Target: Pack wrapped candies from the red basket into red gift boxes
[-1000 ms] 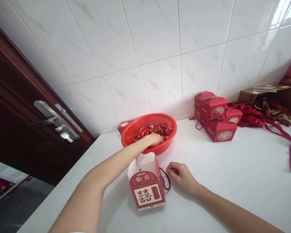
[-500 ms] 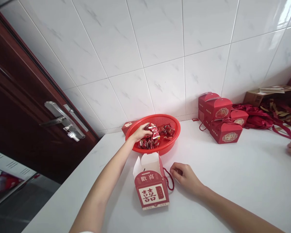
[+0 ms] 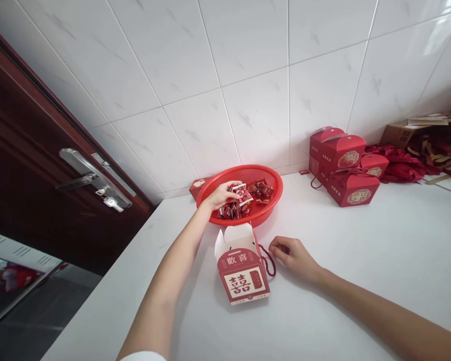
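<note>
My left hand (image 3: 224,194) is over the red plastic basket (image 3: 263,216), its fingers closed on a small red-and-white wrapped candy packet (image 3: 242,194). Below it, several dark red wrapped candies (image 3: 231,211) lie in the basket. In front of the basket an open red-and-white gift box (image 3: 243,281) stands on the table, flaps up, with a dark red cord handle (image 3: 272,265) at its right side. Right of that cord my right hand (image 3: 291,253) rests on the table, fingers curled; whether anything is inside them is hidden.
Closed red gift boxes (image 3: 346,165) are stacked against the tiled wall at the right. Beyond them lie dark red cloth (image 3: 402,164) and a brown cardboard box (image 3: 396,134) with ribbons. A small red box (image 3: 197,188) sits behind the basket. A door with keys (image 3: 113,202) is at left.
The view has shifted slightly. My left hand still grips the candy packet above the basket, and my right hand stays beside the box. Another person's hand at the right edge has left the view.
</note>
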### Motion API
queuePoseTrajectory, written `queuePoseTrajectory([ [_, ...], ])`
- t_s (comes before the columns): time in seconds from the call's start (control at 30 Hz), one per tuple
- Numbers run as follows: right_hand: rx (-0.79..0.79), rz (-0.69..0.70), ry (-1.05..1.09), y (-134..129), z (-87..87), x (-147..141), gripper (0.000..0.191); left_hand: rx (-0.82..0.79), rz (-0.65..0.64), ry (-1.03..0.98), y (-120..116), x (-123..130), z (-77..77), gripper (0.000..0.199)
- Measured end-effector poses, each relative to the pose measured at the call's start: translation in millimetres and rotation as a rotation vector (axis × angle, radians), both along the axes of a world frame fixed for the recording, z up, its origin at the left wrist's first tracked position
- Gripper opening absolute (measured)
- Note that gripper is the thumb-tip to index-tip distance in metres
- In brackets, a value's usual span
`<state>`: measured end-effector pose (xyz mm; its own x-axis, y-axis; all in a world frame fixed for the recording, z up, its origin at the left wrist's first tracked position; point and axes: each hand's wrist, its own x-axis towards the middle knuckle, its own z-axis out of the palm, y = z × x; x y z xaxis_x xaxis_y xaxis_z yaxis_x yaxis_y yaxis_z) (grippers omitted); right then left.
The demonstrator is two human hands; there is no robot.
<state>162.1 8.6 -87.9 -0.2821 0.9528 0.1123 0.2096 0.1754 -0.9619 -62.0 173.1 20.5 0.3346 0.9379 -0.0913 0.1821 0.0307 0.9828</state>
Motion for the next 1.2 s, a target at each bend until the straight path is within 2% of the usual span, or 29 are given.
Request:
queuePoseTrajectory([
  [0.13, 0.002, -0.142, 0.179, 2, 9.6, 2, 0.020, 0.046, 0.005, 0.041, 3, -2, -5.7, 0.061],
  [0.23, 0.169, -0.270, 0.231, 13, 32.9, 2, 0.024, 0.082, 0.001, 0.068, 3, -3, -7.3, 0.063],
  [0.3, 0.297, -0.319, 0.230, 28, 54.3, -3, 0.018, 0.143, -0.009, 0.084, 2, -2, -7.0, 0.064],
  [0.37, 0.358, -0.331, 0.143, 47, 75.8, -13, 0.012, 0.194, -0.033, 0.096, 1, -1, -6.0, 0.063],
  [0.43, 0.326, -0.349, -0.055, 70, 92.8, -25, 0.010, 0.207, -0.063, 0.101, -1, 0, -4.9, 0.063],
  [0.5, 0.294, -0.368, -0.126, 92, 102.5, -37, 0.008, 0.224, -0.087, 0.099, -2, 0, -4.2, 0.064],
  [0.6, 0.225, -0.373, -0.138, 119, 103.2, -49, 0.020, 0.297, -0.116, 0.106, -3, -2, -4.9, 0.065],
  [0.73, 0.163, -0.393, -0.063, 135, 92.9, -53, 0.020, 0.349, -0.121, 0.147, -5, 0, -7.6, 0.069],
  [0.97, 0.129, -0.413, 0.260, 139, 89.7, -42, 0.032, 0.345, 0.063, 0.369, -1, 11, -6.2, 0.043],
  [1.1, 0.070, -0.346, 0.431, 141, 92.7, -41, 0.019, 0.362, 0.133, 0.509, 6, 5, -6.3, 0.040],
  [1.2, 0.014, -0.325, 0.508, 144, 94.1, -45, 0.012, 0.346, 0.058, 0.672, 5, 4, -8.2, 0.031],
])
